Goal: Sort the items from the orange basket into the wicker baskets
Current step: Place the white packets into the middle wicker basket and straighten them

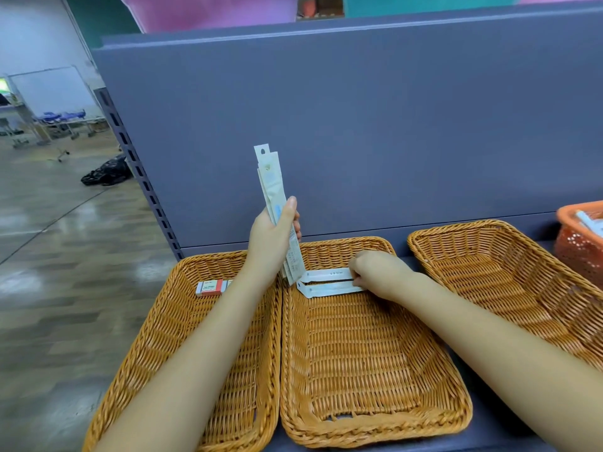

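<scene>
Middle woven wicker basket (368,353) holds two long white paper packets (329,282) lying crosswise at its far end, right hand (375,274) pinching their right ends, while left hand (272,239) above its far-left corner grips upright matching white packets (270,187).

I'm standing at a shop-style display shelf in a big open hall: a grey metal back panel (359,132) rises in front of me, with a slotted upright (137,168) down its left edge, the kind retail gondola shelving has. Three wicker baskets (355,432) sit in a row on the shelf like stock trays. Off to my left runs glossy plank-patterned flooring (49,230), with a whiteboard (49,89) far back.
</scene>
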Tool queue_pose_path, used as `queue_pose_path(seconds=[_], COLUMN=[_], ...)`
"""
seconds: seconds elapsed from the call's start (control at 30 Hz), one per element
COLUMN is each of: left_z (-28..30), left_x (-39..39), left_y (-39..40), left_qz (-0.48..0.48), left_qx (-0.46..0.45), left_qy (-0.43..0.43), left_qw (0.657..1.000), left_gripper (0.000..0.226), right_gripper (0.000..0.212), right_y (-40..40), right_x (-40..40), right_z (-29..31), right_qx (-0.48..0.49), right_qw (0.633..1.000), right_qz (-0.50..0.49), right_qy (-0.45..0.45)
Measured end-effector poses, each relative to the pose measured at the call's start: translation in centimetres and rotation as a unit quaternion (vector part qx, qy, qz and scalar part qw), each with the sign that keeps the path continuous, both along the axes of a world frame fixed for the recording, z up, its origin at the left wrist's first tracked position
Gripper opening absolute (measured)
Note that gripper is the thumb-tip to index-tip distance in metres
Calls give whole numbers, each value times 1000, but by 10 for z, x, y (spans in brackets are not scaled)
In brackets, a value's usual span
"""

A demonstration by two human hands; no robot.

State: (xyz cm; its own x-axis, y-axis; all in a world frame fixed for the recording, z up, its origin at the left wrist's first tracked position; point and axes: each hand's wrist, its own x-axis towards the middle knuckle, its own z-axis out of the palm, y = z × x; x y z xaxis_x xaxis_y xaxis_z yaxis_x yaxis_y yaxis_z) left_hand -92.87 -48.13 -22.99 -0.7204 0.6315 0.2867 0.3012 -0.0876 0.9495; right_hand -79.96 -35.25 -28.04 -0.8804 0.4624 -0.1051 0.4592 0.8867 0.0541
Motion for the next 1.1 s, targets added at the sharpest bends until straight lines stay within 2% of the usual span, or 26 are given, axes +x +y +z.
queue_pose_path(seconds=[0.17, 0.27, 0.37, 0.43, 0.5, 0.7, 0.9, 0.97, 1.1], left_z=[0, 0, 0, 0, 1, 1, 1, 1, 3], left_x=[1, 3, 4, 5, 7, 11, 12, 10, 9], left_y=[2, 4, 5, 4, 5, 5, 2, 1, -1], left_qz=[-5, -5, 2, 0, 3, 28, 26, 20, 4], left_qx=[-7, -9, -10, -14, -18, -21, -39, -45, -53], left_qy=[-1, -1, 5, 21, 30, 52, 52, 49, 42], left_qw=[1000, 1000, 1000, 1000, 999, 998, 998, 998, 998], left_gripper=[29, 29, 29, 29, 28, 25, 26, 24, 22], right_gripper=[24, 22, 19, 24, 26, 18, 10, 16, 15], right_y=[-2, -3, -13, -29, -46, -68, -74, -74, -69], right_x=[-2, -1, -3, -9, -17, -36, -36, -35, -30], right_z=[-2, 7, 26, 38, 44, 38, 36, 37, 36], right_qx=[9, 19, -86, -202, -276, -356, -297, -273, -311], right_qw=[1000, 999, 984, 949, 911, 863, 873, 881, 867], right_qz=[-6, 3, 4, 1, -9, -64, -61, -59, -59], right_qy=[-1, 38, 154, 243, 306, 353, 382, 382, 386])
